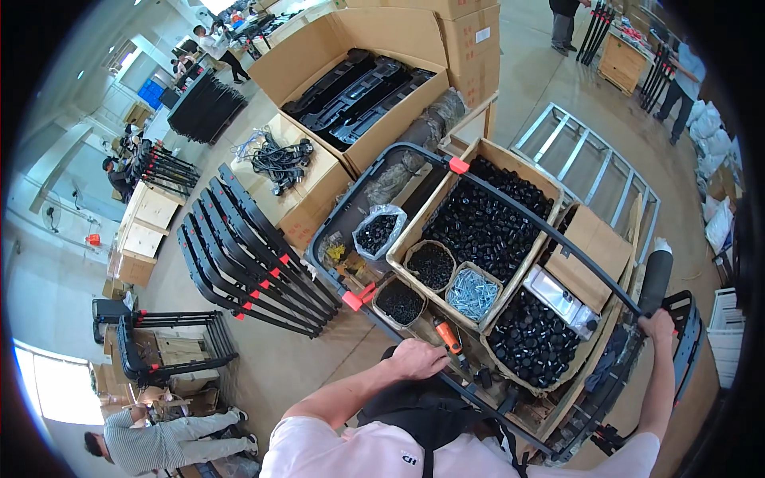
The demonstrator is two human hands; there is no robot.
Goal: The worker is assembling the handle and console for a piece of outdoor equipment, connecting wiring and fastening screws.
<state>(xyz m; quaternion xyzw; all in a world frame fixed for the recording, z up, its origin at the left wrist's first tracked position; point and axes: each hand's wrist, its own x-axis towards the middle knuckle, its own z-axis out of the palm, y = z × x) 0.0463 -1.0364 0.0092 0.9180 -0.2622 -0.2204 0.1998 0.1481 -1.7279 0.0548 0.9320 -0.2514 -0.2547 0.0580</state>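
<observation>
under left hand lies black frame, fingers curled on it; right hand grips its far bar.

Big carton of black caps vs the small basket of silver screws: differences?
The carton of black caps is far larger than the basket of silver screws and sits behind it. The carton holds dark, rounded plastic pieces; the basket holds shiny, thin metal ones. The carton has straight cardboard walls, the basket a soft rounded rim. Both are open-topped, nearly full, and lie under the black frame.
</observation>
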